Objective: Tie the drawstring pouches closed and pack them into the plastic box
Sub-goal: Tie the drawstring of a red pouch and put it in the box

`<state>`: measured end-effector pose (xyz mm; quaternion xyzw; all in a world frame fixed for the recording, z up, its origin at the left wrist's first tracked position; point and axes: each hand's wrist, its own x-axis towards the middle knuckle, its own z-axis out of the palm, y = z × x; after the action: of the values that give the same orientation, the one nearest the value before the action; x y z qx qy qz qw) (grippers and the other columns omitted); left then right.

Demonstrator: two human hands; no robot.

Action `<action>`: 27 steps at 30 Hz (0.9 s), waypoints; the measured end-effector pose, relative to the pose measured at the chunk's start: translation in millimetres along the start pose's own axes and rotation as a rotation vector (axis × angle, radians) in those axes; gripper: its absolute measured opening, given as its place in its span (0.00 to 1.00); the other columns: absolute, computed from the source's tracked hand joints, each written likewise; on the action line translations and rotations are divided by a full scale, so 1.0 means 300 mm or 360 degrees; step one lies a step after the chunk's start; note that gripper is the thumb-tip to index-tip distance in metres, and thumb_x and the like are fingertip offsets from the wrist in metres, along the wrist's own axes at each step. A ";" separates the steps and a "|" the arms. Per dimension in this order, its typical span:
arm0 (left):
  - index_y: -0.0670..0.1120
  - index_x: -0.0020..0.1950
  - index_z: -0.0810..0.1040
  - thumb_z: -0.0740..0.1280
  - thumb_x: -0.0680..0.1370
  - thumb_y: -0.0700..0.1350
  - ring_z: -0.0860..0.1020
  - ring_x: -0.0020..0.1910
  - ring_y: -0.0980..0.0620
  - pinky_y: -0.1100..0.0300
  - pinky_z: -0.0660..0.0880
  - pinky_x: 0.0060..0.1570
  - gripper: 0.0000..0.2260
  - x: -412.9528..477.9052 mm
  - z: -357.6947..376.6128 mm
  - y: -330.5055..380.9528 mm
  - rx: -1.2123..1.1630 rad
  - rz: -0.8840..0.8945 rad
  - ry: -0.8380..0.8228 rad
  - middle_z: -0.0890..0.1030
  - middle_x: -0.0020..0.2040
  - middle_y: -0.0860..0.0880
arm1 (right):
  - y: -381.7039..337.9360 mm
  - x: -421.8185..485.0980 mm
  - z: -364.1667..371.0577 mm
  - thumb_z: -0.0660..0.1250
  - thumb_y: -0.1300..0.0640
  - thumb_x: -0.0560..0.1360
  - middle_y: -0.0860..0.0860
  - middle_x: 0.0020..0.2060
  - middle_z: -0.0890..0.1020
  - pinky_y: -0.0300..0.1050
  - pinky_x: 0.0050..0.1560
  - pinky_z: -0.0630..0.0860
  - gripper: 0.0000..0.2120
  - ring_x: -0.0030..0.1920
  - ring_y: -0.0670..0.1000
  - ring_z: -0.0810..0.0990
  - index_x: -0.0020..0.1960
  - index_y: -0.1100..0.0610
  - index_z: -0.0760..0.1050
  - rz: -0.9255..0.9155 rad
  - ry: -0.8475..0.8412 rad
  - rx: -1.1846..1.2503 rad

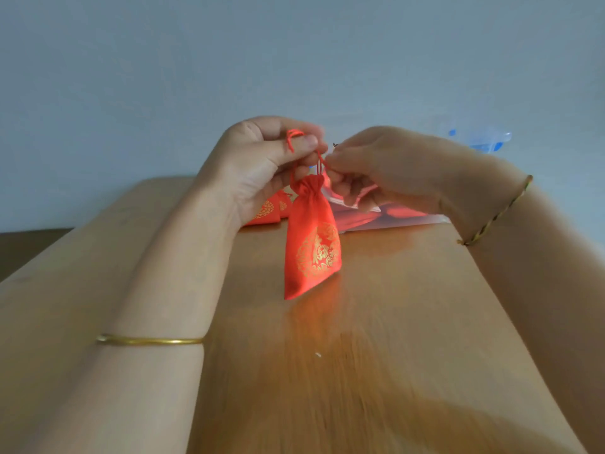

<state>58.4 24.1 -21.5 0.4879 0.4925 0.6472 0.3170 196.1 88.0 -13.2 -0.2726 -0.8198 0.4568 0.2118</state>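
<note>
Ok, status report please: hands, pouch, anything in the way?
Left hand and right hand both pinch the red cord drawstring. Red gold-printed fabric pouch hangs from it, neck cinched. Nothing blocks.

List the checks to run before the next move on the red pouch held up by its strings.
1. Neck of the red pouch gathered shut: ok.
2. Left hand grips the drawstring, looped over a finger: ok.
3. Right hand pinches the drawstring just above the neck: ok, though blurred.
4. Knot formed: cannot tell, fingers and blur hide it.
5. Plastic box open and ready: cannot tell, it is blurred and partly behind the right hand.
6. Other pouches out of the way, lying on the table behind the left hand: ok.
</note>
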 end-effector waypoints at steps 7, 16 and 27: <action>0.49 0.47 0.79 0.65 0.74 0.32 0.77 0.34 0.62 0.68 0.74 0.39 0.12 -0.006 0.018 0.003 0.0727 0.0564 -0.0195 0.80 0.37 0.54 | 0.036 0.044 -0.002 0.55 0.66 0.78 0.53 0.34 0.78 0.46 0.43 0.76 0.10 0.34 0.50 0.77 0.42 0.59 0.73 -0.0180 0.0156 0.0608; 0.51 0.53 0.79 0.67 0.70 0.36 0.79 0.43 0.55 0.56 0.75 0.51 0.15 0.009 0.017 -0.033 0.1162 0.1145 0.0216 0.78 0.37 0.63 | 0.072 0.056 0.009 0.58 0.59 0.79 0.53 0.40 0.79 0.43 0.46 0.74 0.08 0.41 0.50 0.76 0.44 0.57 0.75 -0.0046 -0.0285 0.0918; 0.49 0.45 0.81 0.64 0.77 0.41 0.79 0.34 0.59 0.63 0.74 0.37 0.07 0.030 -0.014 -0.064 0.0776 0.0493 0.0287 0.82 0.36 0.58 | 0.071 0.062 -0.014 0.60 0.57 0.78 0.51 0.35 0.79 0.41 0.36 0.71 0.13 0.33 0.48 0.78 0.35 0.55 0.72 -0.0216 0.0367 0.0581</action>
<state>50.1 36.8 -37.0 0.5595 0.5792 0.5913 0.0428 190.0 111.9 -27.7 -0.2245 -0.7104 0.5482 0.3801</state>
